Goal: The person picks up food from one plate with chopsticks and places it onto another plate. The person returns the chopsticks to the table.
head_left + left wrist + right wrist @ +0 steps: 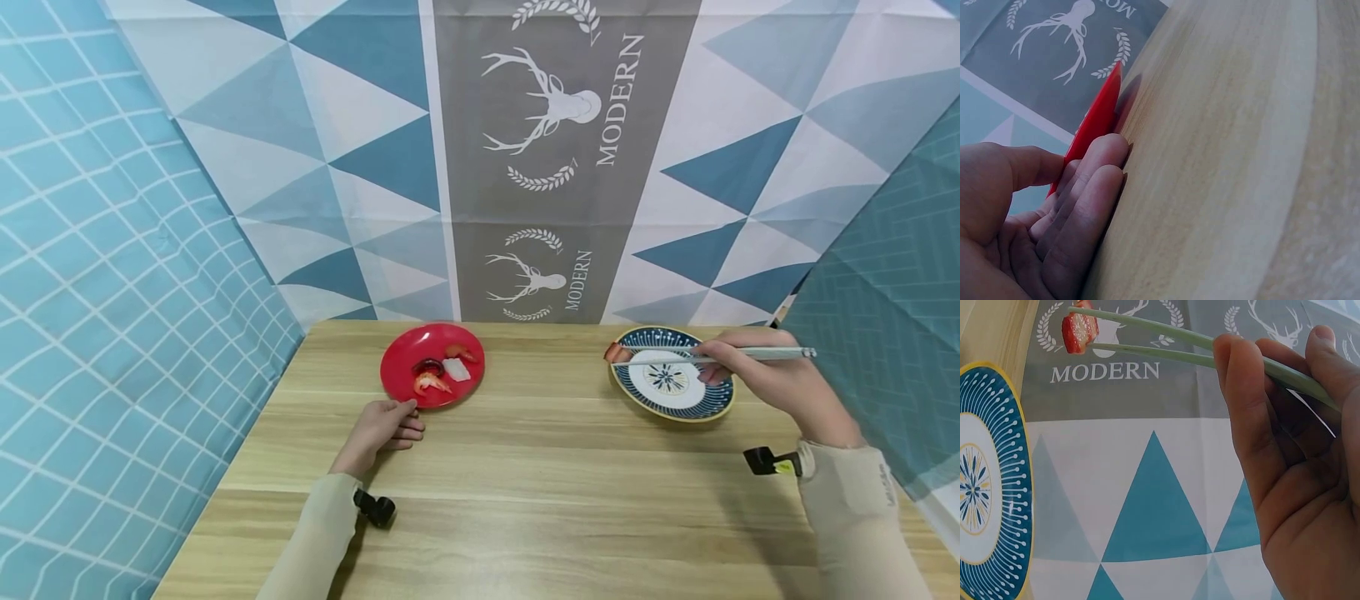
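Note:
At the rim of a red plate (397,387), my left hand (382,433) pinches the edge between thumb and fingers. On this plate lie a shrimp (431,383), a white block (456,369), a dark curved piece (427,366) and an orange-brown piece (461,353). My right hand (772,379) holds pale green chopsticks (1147,325). Between their tips is a red and white piece of food (1079,332), held above the left rim of a blue-patterned plate (667,408). The left wrist view shows the red plate edge-on, its food hidden.
Both plates stand near the back of a wooden table (525,483). Behind it hangs a patterned cloth (375,167) with deer prints. Blue gridded cloth (112,292) borders the left side, and a teal cloth (892,333) the right.

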Demonstrator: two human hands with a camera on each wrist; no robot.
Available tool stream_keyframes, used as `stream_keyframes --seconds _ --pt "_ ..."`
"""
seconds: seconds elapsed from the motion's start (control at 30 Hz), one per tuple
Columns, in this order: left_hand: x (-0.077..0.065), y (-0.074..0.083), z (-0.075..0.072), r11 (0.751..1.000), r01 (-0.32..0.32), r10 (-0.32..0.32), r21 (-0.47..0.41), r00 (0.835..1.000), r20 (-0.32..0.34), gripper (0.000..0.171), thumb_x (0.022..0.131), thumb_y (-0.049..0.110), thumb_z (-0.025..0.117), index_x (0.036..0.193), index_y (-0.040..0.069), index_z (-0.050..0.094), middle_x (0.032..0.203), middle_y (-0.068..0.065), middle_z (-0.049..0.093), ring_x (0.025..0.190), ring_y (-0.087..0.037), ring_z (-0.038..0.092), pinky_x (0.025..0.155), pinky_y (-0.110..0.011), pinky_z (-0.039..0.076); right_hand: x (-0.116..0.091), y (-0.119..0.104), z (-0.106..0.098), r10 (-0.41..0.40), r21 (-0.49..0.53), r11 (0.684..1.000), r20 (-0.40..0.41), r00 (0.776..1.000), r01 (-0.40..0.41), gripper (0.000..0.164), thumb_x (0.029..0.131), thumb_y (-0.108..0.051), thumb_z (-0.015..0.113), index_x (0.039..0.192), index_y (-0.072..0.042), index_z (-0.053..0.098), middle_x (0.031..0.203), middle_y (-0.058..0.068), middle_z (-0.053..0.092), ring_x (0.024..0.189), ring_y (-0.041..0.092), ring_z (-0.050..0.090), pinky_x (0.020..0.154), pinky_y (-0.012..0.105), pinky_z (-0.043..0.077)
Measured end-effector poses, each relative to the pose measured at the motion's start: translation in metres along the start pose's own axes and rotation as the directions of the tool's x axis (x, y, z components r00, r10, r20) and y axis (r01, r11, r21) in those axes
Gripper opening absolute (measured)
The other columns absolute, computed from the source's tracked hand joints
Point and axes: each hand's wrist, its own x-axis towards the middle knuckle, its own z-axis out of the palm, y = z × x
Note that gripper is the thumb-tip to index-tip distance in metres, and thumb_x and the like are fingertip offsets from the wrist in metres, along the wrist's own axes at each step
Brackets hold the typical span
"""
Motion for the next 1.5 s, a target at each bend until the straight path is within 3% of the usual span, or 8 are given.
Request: stream_keyframes --seconds 0.37,0.83,1.27,1.5 --pt "0.000 0.001 0.000 1.000 0.002 -0.002 -0.003 1.000 0.003 0.037 0.106 0.033 0.058 0.110 -0.003 0.065 0.087 -0.009 0.076 0.073 -0.015 0.075 0.069 -0.029 0.065 0.007 -0.002 0.007 -0.078 -0.021 0.997 -0.032 0.996 0.077 0.018 0.103 -0.002 0.059 0.106 -0.003 0.077 0.081 0.002 0.076 0.068 0.007 0.072 0.065 0.016 0.058" --pt "-0.002 0.001 0.001 1.000 0.001 -0.001 0.002 1.000 0.000 0.038 0.106 0.034 0.057 0.111 -0.003 0.064 0.088 -0.009 0.076 0.075 -0.015 0.076 0.070 -0.029 0.065 0.006 -0.006 0.010 0.011 -0.020 1.000 -0.022 1.000 -0.012 0.019 0.105 -0.013 0.059 0.107 -0.010 0.078 0.083 -0.001 0.077 0.071 0.010 0.074 0.067 0.017 0.059" --pt "-0.002 0.001 0.002 1.000 0.001 -0.001 0.002 1.000 -0.003 0.038 0.106 0.033 0.057 0.112 -0.003 0.064 0.088 -0.009 0.076 0.074 -0.015 0.076 0.071 -0.030 0.065 0.018 -0.011 0.022 -0.073 0.035 0.997 -0.007 0.997 0.073 0.021 0.105 -0.007 0.058 0.104 -0.013 0.078 0.082 -0.001 0.077 0.070 0.012 0.073 0.070 0.018 0.059" --pt "-0.001 0.002 0.001 1.000 0.007 -0.007 0.003 1.000 -0.006 0.038 0.106 0.034 0.057 0.112 -0.003 0.064 0.088 -0.009 0.076 0.075 -0.016 0.076 0.070 -0.030 0.065 0.025 -0.014 0.027 -0.072 0.032 0.997 0.001 0.997 0.072 0.021 0.105 -0.009 0.058 0.103 -0.011 0.079 0.081 -0.003 0.077 0.069 0.013 0.073 0.069 0.018 0.059"
